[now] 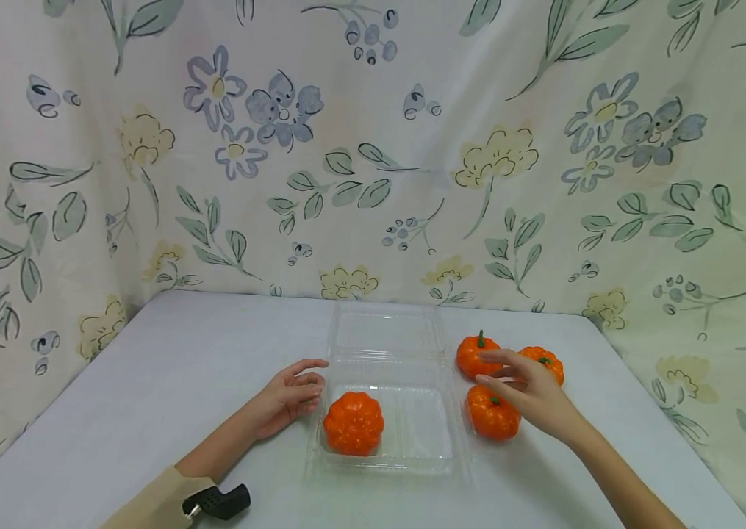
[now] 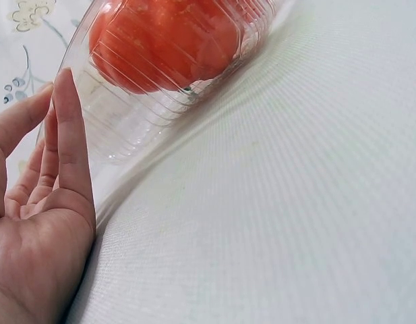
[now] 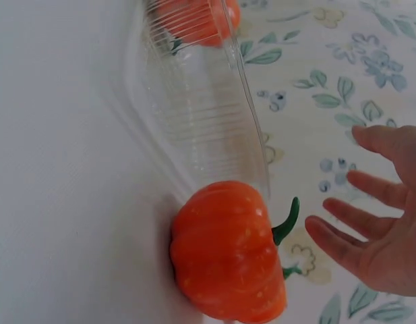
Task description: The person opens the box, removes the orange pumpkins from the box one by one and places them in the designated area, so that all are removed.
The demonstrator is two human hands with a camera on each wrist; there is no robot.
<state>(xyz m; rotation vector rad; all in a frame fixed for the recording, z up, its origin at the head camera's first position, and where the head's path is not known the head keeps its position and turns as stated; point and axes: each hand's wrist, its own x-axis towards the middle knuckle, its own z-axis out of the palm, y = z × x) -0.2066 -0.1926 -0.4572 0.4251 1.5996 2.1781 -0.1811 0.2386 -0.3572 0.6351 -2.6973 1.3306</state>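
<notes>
A clear plastic clamshell box lies unfolded, its lid laid back behind the base. In the left part of the base sits an orange toy pumpkin, also seen through the ribbed wall in the left wrist view. My left hand is at the box's left side, its nearly straight fingertips touching the edge. My right hand hovers with spread fingers and nothing in them over three more pumpkins: a front one, a back one with an upright green stem, and a partly hidden one.
The white table bears the box and pumpkins. Behind it and along both sides hangs a flower-printed curtain. A black device is strapped at the left sleeve cuff.
</notes>
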